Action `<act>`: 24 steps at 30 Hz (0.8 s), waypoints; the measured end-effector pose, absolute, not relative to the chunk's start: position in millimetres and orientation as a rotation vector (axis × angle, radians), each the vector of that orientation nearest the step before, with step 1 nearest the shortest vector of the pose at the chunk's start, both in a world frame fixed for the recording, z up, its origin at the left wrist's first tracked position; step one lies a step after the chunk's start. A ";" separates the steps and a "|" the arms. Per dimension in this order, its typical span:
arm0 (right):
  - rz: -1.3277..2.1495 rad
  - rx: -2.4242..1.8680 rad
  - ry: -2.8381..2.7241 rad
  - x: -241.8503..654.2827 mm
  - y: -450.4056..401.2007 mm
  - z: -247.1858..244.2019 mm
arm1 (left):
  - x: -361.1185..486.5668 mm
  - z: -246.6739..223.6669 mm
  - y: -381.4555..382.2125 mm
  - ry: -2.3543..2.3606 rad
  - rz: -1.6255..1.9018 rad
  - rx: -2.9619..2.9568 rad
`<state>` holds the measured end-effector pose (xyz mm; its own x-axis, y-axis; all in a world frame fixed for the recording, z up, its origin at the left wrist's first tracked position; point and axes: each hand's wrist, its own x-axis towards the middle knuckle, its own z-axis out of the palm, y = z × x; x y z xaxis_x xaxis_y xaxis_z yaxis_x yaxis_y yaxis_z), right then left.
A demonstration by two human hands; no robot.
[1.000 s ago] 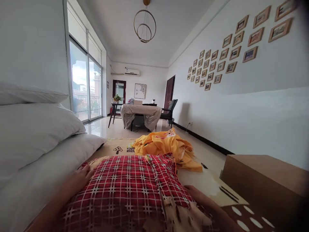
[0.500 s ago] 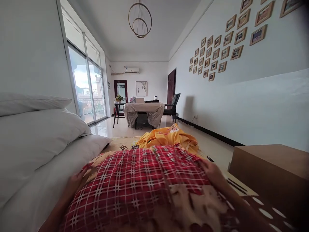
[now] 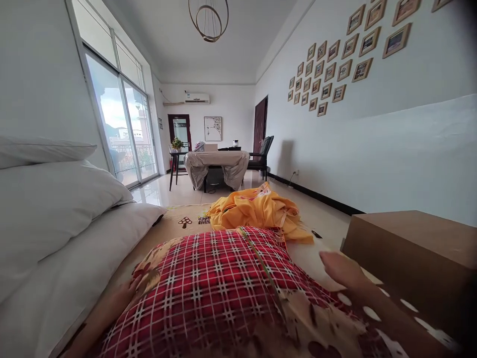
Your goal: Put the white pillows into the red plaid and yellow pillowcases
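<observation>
A pillow in a red plaid pillowcase (image 3: 219, 278) fills the lower middle, with tan patterned cloth at its near right corner and left edge. My left hand (image 3: 128, 288) is closed on the pillow's left edge, its fingertips partly lost against the fabric. To the right of the pillow, my right hand (image 3: 341, 268) is raised apart from it, fingers curled in, and nothing shows in them. Just beyond the pillow lies a crumpled yellow cloth (image 3: 253, 206) with a printed animal face.
White pillows (image 3: 74, 199) are stacked on the left. A brown cardboard box (image 3: 413, 238) stands at the right. The tan printed bedsheet (image 3: 175, 219) stretches ahead. Farther off are a covered table (image 3: 216, 159) and a black chair (image 3: 263, 154).
My right hand has let go of the pillow's right edge and moved outward to the right. That side now lies lower. My left hand stays on the left edge. The view has shifted slightly.
</observation>
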<state>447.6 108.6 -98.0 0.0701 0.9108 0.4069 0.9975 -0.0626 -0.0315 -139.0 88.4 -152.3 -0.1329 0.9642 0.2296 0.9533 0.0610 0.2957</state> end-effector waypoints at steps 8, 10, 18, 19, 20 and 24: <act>-0.355 -1.267 -2.550 230.6 73.4 -50.3 | -83.1 -100.9 71.3 2.418 0.161 2.304; -0.258 -1.200 -2.676 180.7 69.0 -63.1 | -60.1 -94.5 75.0 2.251 0.230 2.467; 0.063 -1.247 -2.690 151.6 145.1 -89.4 | -32.4 -142.9 93.6 2.012 0.330 2.681; 0.095 -1.275 -2.674 161.8 156.5 -89.8 | -31.9 -145.6 92.6 2.012 0.338 2.684; 0.123 -1.324 -2.651 172.5 167.1 -90.1 | -30.9 -146.1 91.3 2.005 0.338 2.683; 0.202 -1.588 -2.547 213.1 201.6 -92.2 | -24.5 -137.2 86.9 1.988 0.277 2.628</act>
